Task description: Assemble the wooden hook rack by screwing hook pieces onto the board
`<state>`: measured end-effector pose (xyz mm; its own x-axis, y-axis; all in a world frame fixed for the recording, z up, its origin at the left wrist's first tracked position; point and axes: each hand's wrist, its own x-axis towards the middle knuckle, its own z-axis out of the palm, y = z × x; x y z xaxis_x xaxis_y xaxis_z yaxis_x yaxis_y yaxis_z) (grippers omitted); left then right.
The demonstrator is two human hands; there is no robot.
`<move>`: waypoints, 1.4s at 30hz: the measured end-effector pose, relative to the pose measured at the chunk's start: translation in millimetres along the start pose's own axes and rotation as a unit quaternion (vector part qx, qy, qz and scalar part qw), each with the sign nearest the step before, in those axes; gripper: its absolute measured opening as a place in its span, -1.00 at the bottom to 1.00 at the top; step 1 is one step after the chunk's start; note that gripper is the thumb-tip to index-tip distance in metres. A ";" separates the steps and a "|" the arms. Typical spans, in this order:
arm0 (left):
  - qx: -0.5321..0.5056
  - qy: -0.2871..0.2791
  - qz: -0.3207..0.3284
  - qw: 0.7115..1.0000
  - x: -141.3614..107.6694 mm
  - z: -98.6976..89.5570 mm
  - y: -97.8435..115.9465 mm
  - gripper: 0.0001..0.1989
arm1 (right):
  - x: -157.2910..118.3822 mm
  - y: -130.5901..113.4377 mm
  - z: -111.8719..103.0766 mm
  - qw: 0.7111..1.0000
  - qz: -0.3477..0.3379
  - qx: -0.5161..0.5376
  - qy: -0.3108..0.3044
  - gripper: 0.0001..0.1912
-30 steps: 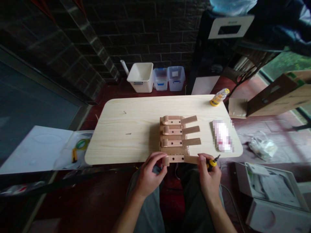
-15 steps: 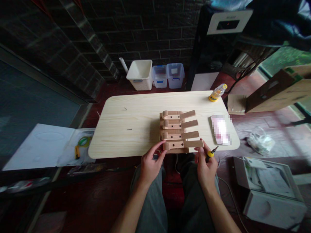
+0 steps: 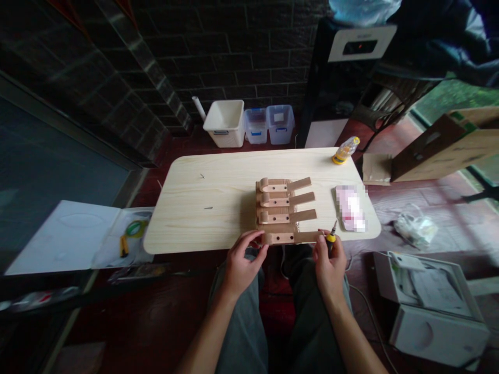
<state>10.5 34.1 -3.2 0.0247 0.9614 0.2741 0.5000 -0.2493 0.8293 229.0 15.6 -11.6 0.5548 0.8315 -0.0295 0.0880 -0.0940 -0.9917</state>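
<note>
Three wooden hooks [image 3: 275, 201] with rounded left ends and dark holes lie side by side on a brown block [image 3: 258, 208], perhaps cardboard. The nearest wooden hook [image 3: 286, 238] sits at the block's front edge, apart from the others. My left hand [image 3: 241, 265] is closed on its rounded left end by thumb and fingers. My right hand [image 3: 329, 262] holds a yellow-and-black screwdriver [image 3: 330, 240], tip pointing up, while its fingertips pinch the hook's right end. Two small screws, a nearer screw [image 3: 208, 208] and a farther screw [image 3: 202, 176], lie on the pale table [image 3: 187, 228].
A pink phone-shaped item [image 3: 351, 208], blurred out, lies on the table's right side. Behind it stands a clear bottle with yellow ends [image 3: 345, 150]. An open white case [image 3: 66, 234] is left of the table; an open white box [image 3: 436, 301] sits on the floor at right.
The nearest hook has moved toward me, widening the gap to the others. In my right hand the screwdriver has swung more upright. The view has shifted slightly.
</note>
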 end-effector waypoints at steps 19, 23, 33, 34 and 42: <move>0.003 0.001 -0.014 1.000 0.9 2.2 -2.0 -0.68 | 4.5 -4.0 2.0 1.000 -0.003 -0.015 -0.002 -0.55; 0.008 0.001 -0.014 1.000 0.4 1.4 -1.9 -0.67 | 3.3 -6.6 1.8 1.000 0.001 -0.020 -0.001 -0.54; 0.008 0.008 -0.013 1.000 -0.1 2.6 -4.3 -0.67 | 2.1 -7.6 1.8 1.000 -0.002 -0.022 -0.005 -0.54; 0.009 0.008 -0.012 1.000 -0.1 2.6 -4.4 -0.67 | 2.1 -7.0 2.0 1.000 -0.002 -0.021 -0.005 -0.55; 0.013 0.008 -0.011 1.000 0.0 1.2 -2.2 -0.66 | 2.4 -1.2 2.1 1.000 0.001 -0.005 0.003 -0.56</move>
<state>10.5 34.7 -5.7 0.0003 0.9645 0.2640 0.5229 -0.2252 0.8221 228.5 18.9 -10.8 0.5592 0.8285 -0.0314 0.0953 -0.1018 -0.9902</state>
